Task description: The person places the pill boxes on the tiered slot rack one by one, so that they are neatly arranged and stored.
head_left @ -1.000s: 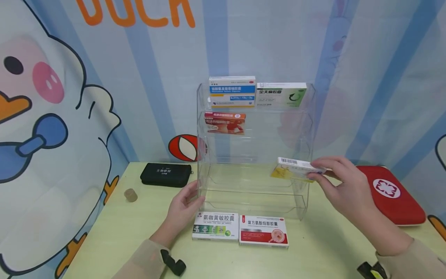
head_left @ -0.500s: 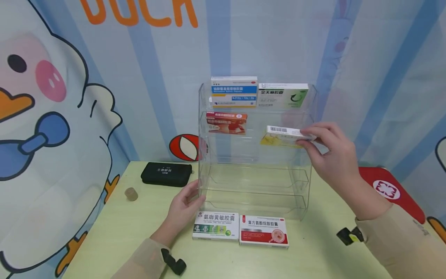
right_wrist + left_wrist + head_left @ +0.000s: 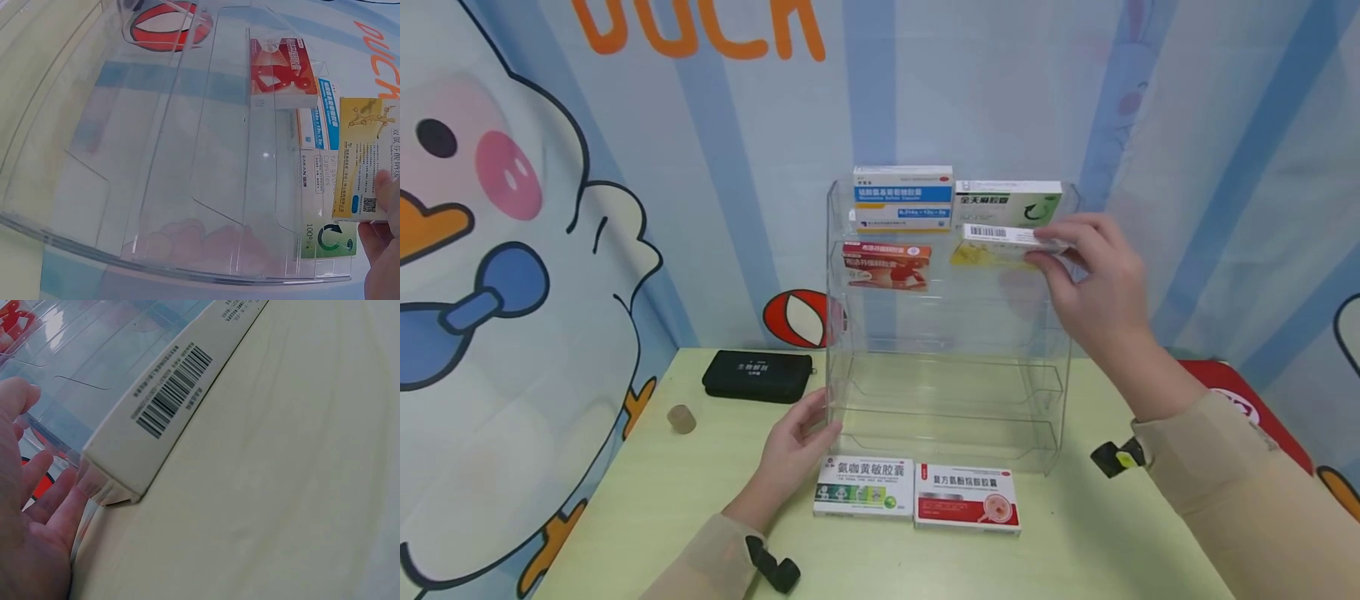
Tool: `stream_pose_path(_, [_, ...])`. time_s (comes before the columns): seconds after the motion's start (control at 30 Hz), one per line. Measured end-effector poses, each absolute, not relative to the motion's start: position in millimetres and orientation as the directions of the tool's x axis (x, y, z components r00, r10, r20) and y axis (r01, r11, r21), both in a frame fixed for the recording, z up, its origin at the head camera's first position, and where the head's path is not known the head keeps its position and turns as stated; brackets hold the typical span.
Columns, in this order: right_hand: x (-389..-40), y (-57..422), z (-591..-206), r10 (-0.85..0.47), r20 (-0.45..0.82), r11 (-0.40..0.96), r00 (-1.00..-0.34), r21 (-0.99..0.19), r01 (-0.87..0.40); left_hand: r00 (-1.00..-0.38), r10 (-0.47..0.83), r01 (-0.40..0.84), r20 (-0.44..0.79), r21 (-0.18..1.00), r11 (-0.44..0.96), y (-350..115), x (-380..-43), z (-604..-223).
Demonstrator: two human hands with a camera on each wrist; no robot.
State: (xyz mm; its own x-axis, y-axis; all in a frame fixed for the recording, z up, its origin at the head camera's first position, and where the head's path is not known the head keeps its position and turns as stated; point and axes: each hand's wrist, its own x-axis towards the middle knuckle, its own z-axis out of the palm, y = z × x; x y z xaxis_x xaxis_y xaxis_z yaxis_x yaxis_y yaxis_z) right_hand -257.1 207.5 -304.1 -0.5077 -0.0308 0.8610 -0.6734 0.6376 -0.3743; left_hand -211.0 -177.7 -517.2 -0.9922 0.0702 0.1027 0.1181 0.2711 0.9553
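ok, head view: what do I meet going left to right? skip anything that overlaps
Small tan cylinder → black case → green-and-white box lying on the table → red-and-white box beside it → right hand → partly hidden red case.

The bare left grip (image 3: 793, 442) is held low, its thumb (image 3: 20, 397) parted from the extended fingers (image 3: 67, 503). The left forearm (image 3: 748, 504), covered by a beige cloth sleeve (image 3: 707, 554), is angled upward from the lower edge. The bare right grip (image 3: 1101, 283) is held well above it, and a pinch is formed by its thumb and fingers (image 3: 1078, 232). The right forearm (image 3: 1153, 383), likewise sleeved in beige, is stretched inward from the lower right.
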Motion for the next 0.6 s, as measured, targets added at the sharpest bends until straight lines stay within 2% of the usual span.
stream_pose_path(0.13, [-263, 208, -302, -0.036, 0.848, 0.660, -0.528, -0.376, -0.650, -0.992, 0.066, 0.121, 0.107, 0.955, 0.272, -177, -211, -517])
stream_pose_path(0.37, [-271, 209, -307, -0.108, 0.788, 0.760, -0.606, -0.328, -0.561, -0.991, 0.068, 0.131, 0.117, 0.953, 0.273, -178, -212, -520])
stream_pose_path(0.6, [-274, 206, -317, -0.160, 0.739, 0.788, -0.654, -0.303, -0.535, -0.989, 0.073, 0.141, 0.126, 0.952, 0.273, -178, -212, -519])
